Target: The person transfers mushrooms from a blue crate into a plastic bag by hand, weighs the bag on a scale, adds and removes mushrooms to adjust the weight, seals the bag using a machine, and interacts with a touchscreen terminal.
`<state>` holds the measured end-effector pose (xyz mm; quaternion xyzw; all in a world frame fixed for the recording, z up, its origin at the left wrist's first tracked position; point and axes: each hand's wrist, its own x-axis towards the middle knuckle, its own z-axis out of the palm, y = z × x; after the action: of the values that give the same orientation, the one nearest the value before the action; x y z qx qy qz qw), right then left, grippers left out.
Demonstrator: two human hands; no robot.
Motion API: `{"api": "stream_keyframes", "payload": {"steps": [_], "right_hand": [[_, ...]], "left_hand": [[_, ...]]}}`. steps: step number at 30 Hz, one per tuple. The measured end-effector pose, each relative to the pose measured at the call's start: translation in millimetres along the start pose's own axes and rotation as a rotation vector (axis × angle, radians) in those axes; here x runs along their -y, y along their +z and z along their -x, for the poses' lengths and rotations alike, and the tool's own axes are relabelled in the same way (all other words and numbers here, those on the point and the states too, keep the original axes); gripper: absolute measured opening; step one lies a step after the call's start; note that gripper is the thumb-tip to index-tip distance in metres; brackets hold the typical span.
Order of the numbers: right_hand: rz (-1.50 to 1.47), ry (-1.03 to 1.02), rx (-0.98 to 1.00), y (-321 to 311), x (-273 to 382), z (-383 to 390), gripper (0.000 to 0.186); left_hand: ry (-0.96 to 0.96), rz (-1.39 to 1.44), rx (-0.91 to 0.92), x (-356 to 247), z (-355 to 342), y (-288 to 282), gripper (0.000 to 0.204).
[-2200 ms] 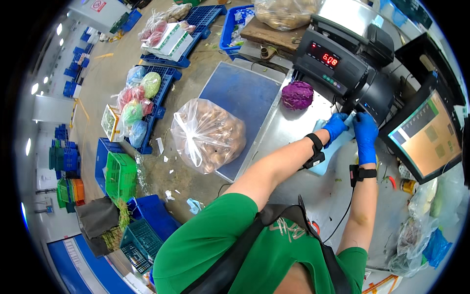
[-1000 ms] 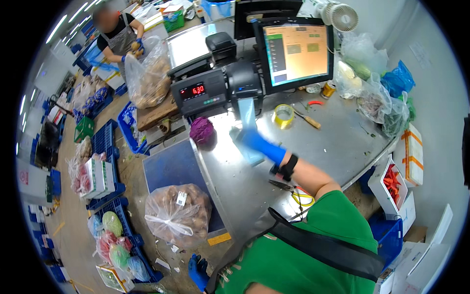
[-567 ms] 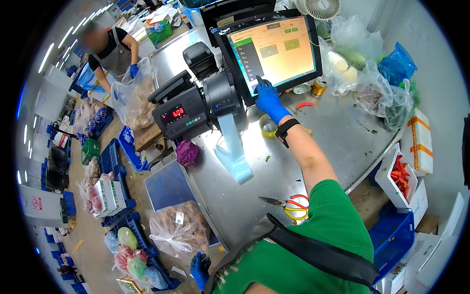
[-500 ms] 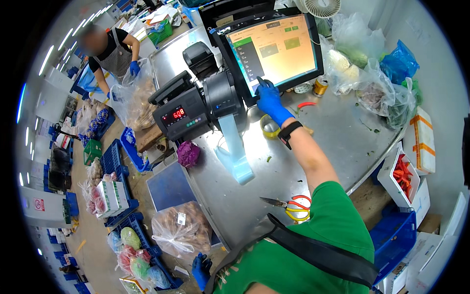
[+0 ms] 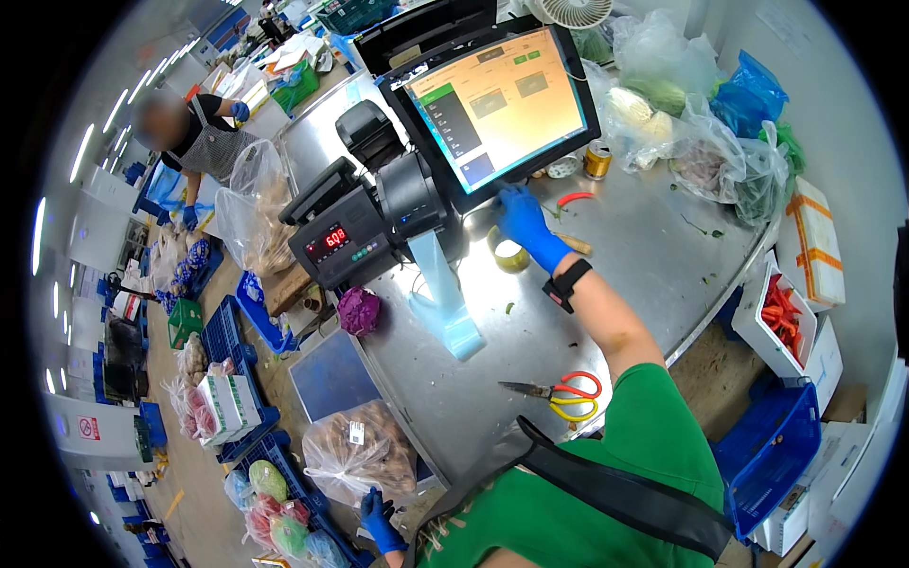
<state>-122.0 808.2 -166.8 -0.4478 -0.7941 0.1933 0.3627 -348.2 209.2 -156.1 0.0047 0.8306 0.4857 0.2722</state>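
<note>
My right hand (image 5: pixel 531 227), in a blue glove with a black band at the wrist, is at the lower edge of the tilted touchscreen (image 5: pixel 502 109). Its fingers reach forward and hold nothing I can see. A roll of clear tape (image 5: pixel 509 254) lies just beside it. My left hand (image 5: pixel 381 521), also blue-gloved, hangs low at the table's near left, fingers loosely apart. Close by is a knotted clear bag of brown produce (image 5: pixel 365 452) with a white label, on a blue-topped platform (image 5: pixel 331 371); whether fingers touch the bag I cannot tell.
A scale with a printer (image 5: pixel 336 241) trails blue strip film (image 5: pixel 445 308) over the metal table (image 5: pixel 445 379). A purple cabbage (image 5: pixel 359 311), open scissors (image 5: pixel 559 393) and a red chili (image 5: pixel 575 199) lie there. Bagged vegetables (image 5: pixel 710 156) sit far right. A co-worker (image 5: pixel 204 142) stands far left.
My right hand has drawn back from the screen's face to its lower edge. My left hand has moved nearer the bag of brown produce. The co-worker has raised one arm.
</note>
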Motion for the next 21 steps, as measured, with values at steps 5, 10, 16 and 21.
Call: {"api": "stream_keyframes", "payload": {"steps": [5,10,16,21], "right_hand": [[0.093,0.021,-0.084,-8,-10,-36,0.012],[0.117,0.017,-0.019,-8,4,-53,0.015],[0.140,-0.036,-0.004,-6,-1,-56,0.015],[0.152,-0.141,0.016,5,0,-57,0.013]], "left_hand": [[-0.040,0.046,0.058,30,2,-10,0.027],[-0.293,0.093,0.021,65,34,-13,0.027],[-0.397,0.082,0.024,77,40,8,0.027],[-0.370,0.065,0.022,71,38,16,0.027]]}}
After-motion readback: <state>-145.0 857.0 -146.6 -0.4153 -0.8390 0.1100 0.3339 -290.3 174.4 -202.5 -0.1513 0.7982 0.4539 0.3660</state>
